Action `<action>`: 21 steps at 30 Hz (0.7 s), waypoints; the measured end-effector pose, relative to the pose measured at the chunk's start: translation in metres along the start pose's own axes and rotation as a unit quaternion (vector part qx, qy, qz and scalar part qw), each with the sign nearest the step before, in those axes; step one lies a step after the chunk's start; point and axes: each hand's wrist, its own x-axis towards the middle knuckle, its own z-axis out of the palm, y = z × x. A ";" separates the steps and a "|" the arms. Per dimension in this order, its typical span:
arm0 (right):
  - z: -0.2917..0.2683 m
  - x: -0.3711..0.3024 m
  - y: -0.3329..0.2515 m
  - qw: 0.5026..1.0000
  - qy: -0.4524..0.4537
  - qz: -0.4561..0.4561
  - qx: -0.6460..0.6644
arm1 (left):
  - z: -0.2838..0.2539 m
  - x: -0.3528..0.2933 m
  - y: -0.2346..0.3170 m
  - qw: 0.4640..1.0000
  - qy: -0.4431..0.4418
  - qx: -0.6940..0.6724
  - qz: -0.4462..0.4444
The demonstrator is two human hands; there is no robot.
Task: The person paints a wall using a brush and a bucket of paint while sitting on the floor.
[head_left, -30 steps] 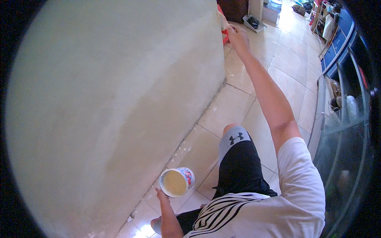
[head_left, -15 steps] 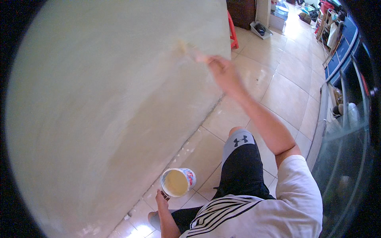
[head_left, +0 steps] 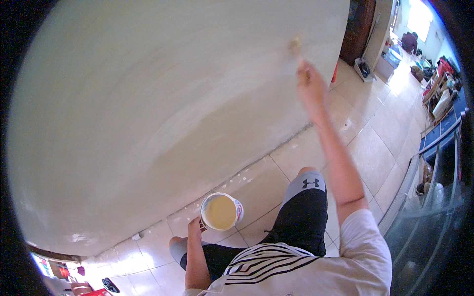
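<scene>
My right hand (head_left: 312, 89) is closed round the handle of a paintbrush (head_left: 296, 45), with its bristles up against the pale wall (head_left: 197, 84); both are a little blurred. A wet-looking, lighter sheen shows on parts of the wall. Low on my left, my left hand (head_left: 196, 228) grips the side of a white paint bucket (head_left: 239, 209) that has coloured print on its outside. Cream-yellow paint (head_left: 220, 213) fills part of it. The fingers of that hand are partly hidden by the bucket.
Pale floor tiles (head_left: 371, 143) run along the wall's foot, with white drips near it. A dark door (head_left: 356, 32) and a litter-tray-like white tub (head_left: 364, 70) stand beyond the wall's end. Glass panels (head_left: 434, 222) line my right. Farther off are piled belongings (head_left: 444, 69).
The view has turned to the right. My right hand has carried the brush along the wall toward its far end. My left hand still holds the bucket.
</scene>
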 end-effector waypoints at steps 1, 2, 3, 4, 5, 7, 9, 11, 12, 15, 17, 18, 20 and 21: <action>0.004 -0.020 -0.019 0.999 -0.013 -0.034 0.013 | 0.009 0.003 0.000 1.000 -0.004 0.000 0.003; 0.010 -0.041 -0.038 0.998 -0.024 -0.064 0.014 | 0.012 0.004 -0.001 1.000 -0.002 0.002 0.004; 0.015 -0.060 -0.058 0.995 -0.034 -0.092 0.015 | 0.013 0.005 -0.002 1.000 -0.001 0.006 0.006; 0.024 -0.081 -0.079 0.992 -0.070 -0.102 0.003 | 0.006 0.007 -0.004 1.000 0.001 0.001 0.004; 0.026 -0.097 -0.099 0.988 -0.101 -0.114 -0.015 | 0.007 0.014 -0.005 1.000 -0.004 -0.005 0.003; 0.026 -0.126 -0.133 0.972 -0.194 -0.129 0.030 | 0.007 0.027 -0.009 1.000 -0.010 -0.013 0.004; 0.019 -0.147 -0.159 0.947 -0.292 -0.119 0.065 | 0.005 0.034 -0.013 1.000 -0.012 -0.018 0.005; 0.013 -0.151 -0.168 0.933 -0.320 -0.119 0.112 | 0.009 0.036 -0.015 0.999 -0.020 -0.027 0.002; 0.009 -0.150 -0.168 0.935 -0.300 -0.125 0.143 | 0.013 0.036 -0.014 0.999 -0.024 -0.034 0.000; 0.014 -0.136 -0.140 0.933 -0.244 -0.115 0.240 | 0.020 0.030 -0.008 1.000 -0.005 -0.011 0.002; -0.005 -0.102 -0.124 0.924 -0.304 0.016 0.229 | 0.010 0.030 -0.015 1.000 -0.014 -0.007 0.011; -0.014 -0.082 -0.108 0.927 -0.296 0.092 0.211 | 0.010 0.032 -0.016 1.000 -0.024 -0.004 0.017; -0.034 -0.044 -0.075 0.937 -0.237 0.154 0.204 | 0.027 0.030 -0.013 1.000 -0.017 0.014 0.018; -0.043 -0.033 -0.062 0.948 -0.201 0.158 0.189 | 0.023 0.032 -0.013 0.999 -0.023 0.018 0.023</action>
